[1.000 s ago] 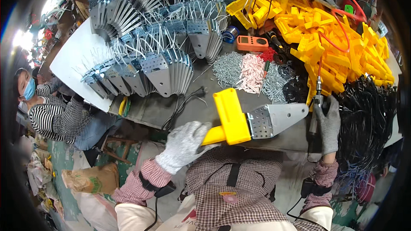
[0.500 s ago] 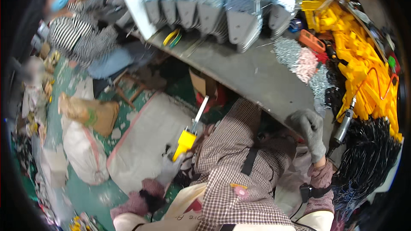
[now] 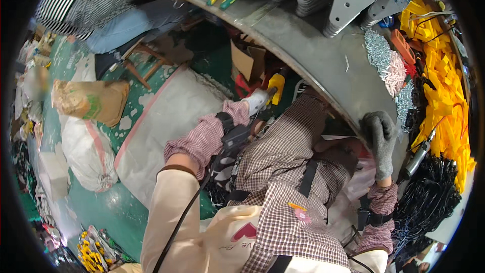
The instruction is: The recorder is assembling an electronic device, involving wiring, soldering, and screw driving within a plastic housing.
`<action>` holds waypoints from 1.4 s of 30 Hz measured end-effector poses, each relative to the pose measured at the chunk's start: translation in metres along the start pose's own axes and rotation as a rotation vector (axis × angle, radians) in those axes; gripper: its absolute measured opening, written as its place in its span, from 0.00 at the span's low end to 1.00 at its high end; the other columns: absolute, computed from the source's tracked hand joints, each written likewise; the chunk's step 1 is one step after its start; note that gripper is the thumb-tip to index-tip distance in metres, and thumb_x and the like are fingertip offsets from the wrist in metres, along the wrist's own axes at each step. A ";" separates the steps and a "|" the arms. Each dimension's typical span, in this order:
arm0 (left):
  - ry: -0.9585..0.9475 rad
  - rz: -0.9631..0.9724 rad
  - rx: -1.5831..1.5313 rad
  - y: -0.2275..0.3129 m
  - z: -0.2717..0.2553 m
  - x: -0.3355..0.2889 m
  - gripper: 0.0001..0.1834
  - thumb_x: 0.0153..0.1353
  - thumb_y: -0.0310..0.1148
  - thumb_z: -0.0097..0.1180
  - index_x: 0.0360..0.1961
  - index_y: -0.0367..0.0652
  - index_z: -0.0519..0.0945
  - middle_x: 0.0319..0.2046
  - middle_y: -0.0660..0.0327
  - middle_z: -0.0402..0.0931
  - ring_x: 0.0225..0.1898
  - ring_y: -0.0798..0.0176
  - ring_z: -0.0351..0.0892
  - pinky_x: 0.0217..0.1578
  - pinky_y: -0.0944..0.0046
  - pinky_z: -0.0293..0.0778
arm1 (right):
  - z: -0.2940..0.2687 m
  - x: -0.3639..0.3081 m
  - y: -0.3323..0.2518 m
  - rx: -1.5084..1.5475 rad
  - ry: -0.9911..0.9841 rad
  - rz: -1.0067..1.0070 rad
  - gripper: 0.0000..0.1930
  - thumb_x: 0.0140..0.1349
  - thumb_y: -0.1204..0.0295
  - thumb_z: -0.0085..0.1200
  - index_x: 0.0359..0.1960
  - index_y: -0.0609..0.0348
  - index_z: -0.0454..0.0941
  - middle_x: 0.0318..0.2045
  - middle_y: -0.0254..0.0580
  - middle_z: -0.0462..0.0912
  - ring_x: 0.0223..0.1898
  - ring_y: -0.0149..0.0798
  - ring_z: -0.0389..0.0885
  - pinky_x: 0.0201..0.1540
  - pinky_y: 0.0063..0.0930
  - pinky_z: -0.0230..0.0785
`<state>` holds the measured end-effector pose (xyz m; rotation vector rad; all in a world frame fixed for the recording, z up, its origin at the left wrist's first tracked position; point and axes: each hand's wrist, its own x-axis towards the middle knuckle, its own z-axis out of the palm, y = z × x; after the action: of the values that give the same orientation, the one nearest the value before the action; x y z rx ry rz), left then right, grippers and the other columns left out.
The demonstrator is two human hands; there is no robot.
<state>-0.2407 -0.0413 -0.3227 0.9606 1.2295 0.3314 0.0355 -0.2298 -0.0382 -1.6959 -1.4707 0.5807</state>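
My left hand (image 3: 255,102), in a white glove, reaches down under the grey workbench (image 3: 313,55) and grips a yellow plastic part (image 3: 276,85) near the floor, beside a cardboard box (image 3: 246,61). My right hand (image 3: 379,136), in a grey glove, is up at the bench's front edge with its fingers curled over it. A metal power screwdriver (image 3: 417,157) lies on the bench just right of that hand, untouched. My checked apron and lap fill the space between the two hands.
Stacks of grey metal brackets (image 3: 353,0), piles of screws (image 3: 379,53), yellow plastic parts (image 3: 444,96) and black cable bundles (image 3: 429,202) cover the bench. White sacks (image 3: 166,121) lie on the green floor. A person in a striped top (image 3: 81,0) sits at upper left by a wooden stool (image 3: 144,60).
My view has swung down and left from the benchtop to the floor. My left hand has carried the yellow part off the bench and under it. My right hand stays at the bench edge.
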 end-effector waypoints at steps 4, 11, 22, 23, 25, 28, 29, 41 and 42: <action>0.044 0.173 0.150 0.072 0.025 0.012 0.27 0.64 0.59 0.59 0.34 0.41 0.83 0.23 0.59 0.80 0.22 0.60 0.77 0.24 0.59 0.71 | -0.004 -0.007 -0.013 -0.083 0.041 0.045 0.05 0.65 0.78 0.52 0.33 0.68 0.78 0.32 0.44 0.82 0.36 0.36 0.80 0.43 0.30 0.73; 0.019 0.673 1.109 0.059 -0.034 -0.041 0.27 0.65 0.59 0.54 0.48 0.47 0.83 0.35 0.57 0.85 0.35 0.51 0.82 0.38 0.53 0.76 | -0.020 0.002 -0.018 -0.159 -0.030 -0.064 0.04 0.59 0.77 0.59 0.31 0.66 0.79 0.33 0.50 0.83 0.36 0.51 0.82 0.42 0.40 0.73; -0.912 0.849 0.984 0.257 0.007 -0.245 0.18 0.70 0.45 0.55 0.49 0.42 0.81 0.43 0.51 0.82 0.44 0.51 0.82 0.48 0.55 0.77 | -0.017 -0.005 -0.015 -0.166 0.016 -0.149 0.02 0.57 0.76 0.60 0.28 0.60 0.81 0.31 0.44 0.83 0.37 0.53 0.80 0.42 0.43 0.71; -0.442 1.309 0.962 0.261 0.014 -0.250 0.17 0.66 0.38 0.59 0.53 0.43 0.79 0.50 0.50 0.78 0.48 0.50 0.80 0.48 0.53 0.77 | -0.014 -0.005 -0.017 -0.150 0.010 -0.177 0.02 0.57 0.76 0.60 0.28 0.60 0.81 0.31 0.45 0.83 0.36 0.52 0.80 0.41 0.42 0.71; 0.620 1.657 1.340 0.319 0.035 -0.265 0.25 0.61 0.35 0.58 0.60 0.43 0.73 0.61 0.50 0.70 0.62 0.48 0.70 0.57 0.49 0.71 | -0.012 -0.010 -0.023 -0.153 0.019 -0.175 0.01 0.57 0.78 0.59 0.28 0.62 0.80 0.30 0.45 0.83 0.34 0.51 0.80 0.40 0.41 0.70; 0.948 1.598 1.441 0.371 0.049 -0.224 0.23 0.61 0.31 0.51 0.58 0.41 0.76 0.56 0.51 0.75 0.60 0.47 0.73 0.60 0.49 0.70 | -0.017 -0.012 -0.017 -0.121 0.065 -0.247 0.01 0.57 0.78 0.60 0.30 0.61 0.81 0.30 0.46 0.83 0.36 0.51 0.80 0.42 0.40 0.71; 0.979 1.621 1.433 0.372 0.044 -0.223 0.20 0.61 0.30 0.52 0.55 0.42 0.78 0.52 0.52 0.77 0.55 0.49 0.77 0.60 0.48 0.70 | -0.013 -0.011 -0.020 -0.113 0.030 -0.236 0.03 0.59 0.73 0.62 0.29 0.58 0.82 0.32 0.44 0.83 0.38 0.52 0.80 0.45 0.42 0.71; 0.163 1.450 1.598 0.253 0.213 -0.214 0.25 0.57 0.36 0.60 0.57 0.46 0.78 0.37 0.59 0.77 0.42 0.56 0.79 0.49 0.54 0.69 | -0.031 -0.063 -0.017 -0.038 -0.746 -0.642 0.14 0.69 0.65 0.57 0.52 0.54 0.77 0.47 0.43 0.79 0.53 0.43 0.79 0.53 0.38 0.76; 0.076 1.293 1.628 0.246 0.216 -0.206 0.23 0.57 0.38 0.61 0.54 0.45 0.80 0.41 0.58 0.78 0.48 0.56 0.78 0.53 0.52 0.68 | -0.055 -0.066 -0.022 -0.031 -0.614 -0.576 0.13 0.68 0.65 0.58 0.50 0.56 0.78 0.46 0.44 0.80 0.50 0.44 0.80 0.51 0.39 0.77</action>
<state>-0.0522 -0.1331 0.0028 3.1498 0.5470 0.2926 0.0503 -0.3080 0.0005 -1.0557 -2.2941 0.7879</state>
